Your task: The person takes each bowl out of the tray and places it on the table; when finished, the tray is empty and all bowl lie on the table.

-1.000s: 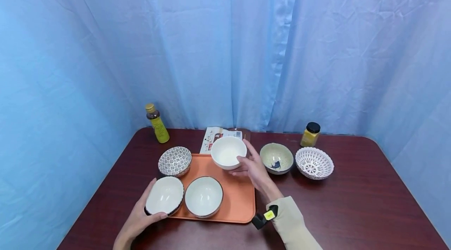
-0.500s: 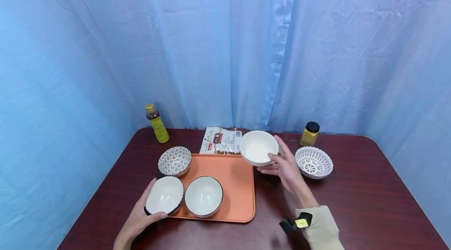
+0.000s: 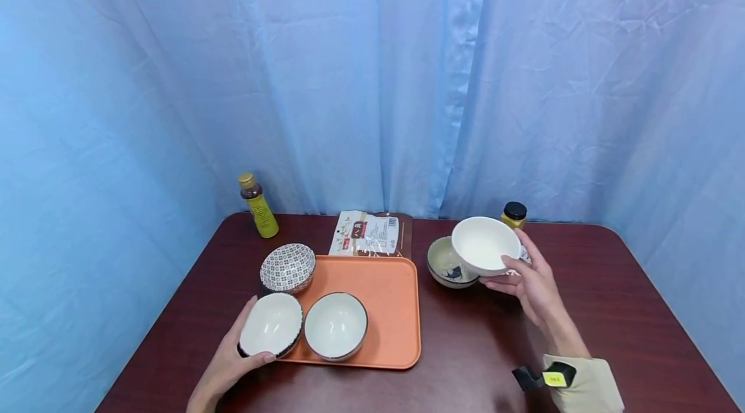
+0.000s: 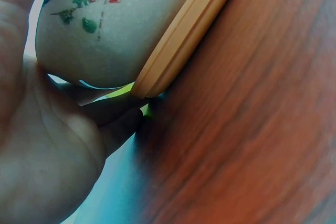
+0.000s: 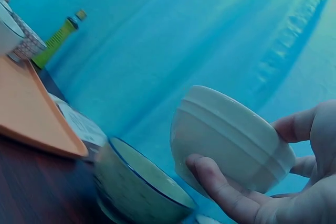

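Note:
My right hand (image 3: 538, 287) grips a plain white bowl (image 3: 485, 245) by its side, thumb near the rim. In the head view this bowl overlaps a pale green bowl with a blue fish (image 3: 447, 264) and hides most of a white lattice-patterned bowl behind it. In the right wrist view the ridged white bowl (image 5: 231, 135) is raised beside the green bowl (image 5: 142, 182). My left hand (image 3: 233, 351) holds a dark-rimmed white bowl (image 3: 271, 324) at the tray's front left corner. A red flower and green leaves mark that bowl's outside (image 4: 115, 30) in the left wrist view.
On the orange tray (image 3: 392, 319) sits a brown-rimmed white bowl (image 3: 336, 326). A patterned bowl (image 3: 288, 267) stands at its back left corner. Farther back are a yellow-green bottle (image 3: 262, 212), a printed food packet (image 3: 367, 233) and a black-lidded jar (image 3: 515, 212). A blue curtain (image 3: 349, 77) hangs behind.
My right hand has carried the white bowl rightward from above the tray, past the fish bowl, towards the lattice-patterned bowl. My left hand has stayed on its bowl.

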Demonstrator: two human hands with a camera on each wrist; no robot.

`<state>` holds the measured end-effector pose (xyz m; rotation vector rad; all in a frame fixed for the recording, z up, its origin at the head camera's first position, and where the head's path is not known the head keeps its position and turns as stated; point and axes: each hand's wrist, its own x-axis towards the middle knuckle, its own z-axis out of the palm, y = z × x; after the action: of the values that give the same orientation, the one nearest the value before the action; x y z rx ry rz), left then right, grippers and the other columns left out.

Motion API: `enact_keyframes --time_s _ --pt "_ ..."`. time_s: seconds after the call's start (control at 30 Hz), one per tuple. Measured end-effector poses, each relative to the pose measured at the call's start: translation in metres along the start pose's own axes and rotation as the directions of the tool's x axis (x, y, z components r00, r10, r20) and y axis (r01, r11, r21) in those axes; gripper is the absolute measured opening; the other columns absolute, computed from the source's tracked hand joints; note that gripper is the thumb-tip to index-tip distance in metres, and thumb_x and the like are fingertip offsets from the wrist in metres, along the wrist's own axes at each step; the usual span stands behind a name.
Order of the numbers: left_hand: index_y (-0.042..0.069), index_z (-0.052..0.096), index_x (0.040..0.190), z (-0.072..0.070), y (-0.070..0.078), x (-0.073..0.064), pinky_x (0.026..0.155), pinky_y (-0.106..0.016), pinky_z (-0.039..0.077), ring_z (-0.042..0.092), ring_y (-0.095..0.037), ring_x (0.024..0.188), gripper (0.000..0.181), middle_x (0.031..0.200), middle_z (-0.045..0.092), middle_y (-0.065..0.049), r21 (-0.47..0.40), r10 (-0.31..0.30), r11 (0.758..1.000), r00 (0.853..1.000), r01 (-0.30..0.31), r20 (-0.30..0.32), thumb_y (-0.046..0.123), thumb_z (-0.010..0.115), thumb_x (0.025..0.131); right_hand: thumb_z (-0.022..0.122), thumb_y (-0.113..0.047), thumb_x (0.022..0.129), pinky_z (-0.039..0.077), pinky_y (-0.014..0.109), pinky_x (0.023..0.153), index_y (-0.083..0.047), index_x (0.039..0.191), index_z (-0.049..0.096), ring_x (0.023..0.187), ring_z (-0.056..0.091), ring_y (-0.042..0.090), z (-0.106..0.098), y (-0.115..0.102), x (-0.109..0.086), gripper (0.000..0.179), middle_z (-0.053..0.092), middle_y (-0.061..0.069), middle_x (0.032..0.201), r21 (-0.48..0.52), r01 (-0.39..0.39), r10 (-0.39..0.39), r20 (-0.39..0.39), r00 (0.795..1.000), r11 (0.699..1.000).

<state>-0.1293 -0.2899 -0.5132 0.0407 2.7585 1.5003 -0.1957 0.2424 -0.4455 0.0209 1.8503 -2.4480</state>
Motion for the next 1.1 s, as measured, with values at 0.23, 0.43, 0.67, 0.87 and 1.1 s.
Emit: enact_keyframes --time_s 0.23,0.43,0.67,0.87,1.1 --pt "0.014 0.018 0.162 0.000 -0.001 0.000 0.105 -0.041 0.037 0.033 -0.001 0.135 0.110 0.165 0.028 -0.015 0.036 -0.009 0.999 1.000 0.009 -0.013 0.017 0.086 0.075 0.046 -0.010 0.105 0.062 0.037 0.071 -0.031 0.162 0.005 0.081 0.076 0.019 -0.036 -0.007 -0.007 0.073 -0.011 0.017 0.160 0.066 0.046 -0.042 -0.053 0.998 0.997" --pt "0.012 0.017 0.162 0.002 -0.001 0.001 0.107 -0.054 0.036 0.034 -0.033 0.142 0.111 0.165 0.026 -0.017 0.017 -0.023 1.000 1.000 0.023 -0.004 0.017 0.086 0.075 0.045 -0.007 0.105 0.062 0.038 0.070 -0.033 0.162 0.001 0.080 0.076 0.023 -0.066 -0.010 -0.013 0.076 -0.008 0.010 0.162 0.129 0.091 -0.079 -0.100 0.992 0.987" --pt "0.012 0.016 0.162 0.000 0.001 0.000 0.108 -0.057 0.035 0.032 -0.038 0.143 0.112 0.165 0.025 -0.020 0.003 -0.016 1.000 1.000 0.016 -0.001 0.016 0.085 0.074 0.042 -0.004 0.105 0.062 0.039 0.066 -0.037 0.161 -0.001 0.077 0.076 0.025 -0.097 -0.008 -0.019 0.078 -0.016 -0.002 0.163 0.214 0.108 -0.068 -0.184 0.981 0.971" --pt "0.012 0.016 0.162 0.000 0.000 -0.001 0.108 -0.058 0.034 0.032 -0.038 0.143 0.111 0.165 0.025 -0.020 0.017 -0.026 1.000 1.000 0.026 0.001 0.017 0.085 0.075 0.041 -0.004 0.105 0.061 0.042 0.063 -0.039 0.160 -0.001 0.073 0.075 0.030 -0.118 -0.003 -0.023 0.078 -0.019 -0.006 0.162 0.228 0.117 -0.056 -0.259 0.964 0.967" --pt "0.012 0.016 0.162 0.000 0.000 0.000 0.108 -0.060 0.033 0.031 -0.039 0.144 0.111 0.165 0.024 -0.021 -0.017 -0.016 1.000 1.000 0.016 0.006 0.015 0.085 0.075 0.039 0.002 0.103 0.060 0.048 0.061 -0.037 0.154 0.010 0.071 0.073 0.034 -0.141 0.004 -0.026 0.070 -0.010 -0.013 0.158 0.298 0.134 -0.036 -0.312 0.950 0.945"
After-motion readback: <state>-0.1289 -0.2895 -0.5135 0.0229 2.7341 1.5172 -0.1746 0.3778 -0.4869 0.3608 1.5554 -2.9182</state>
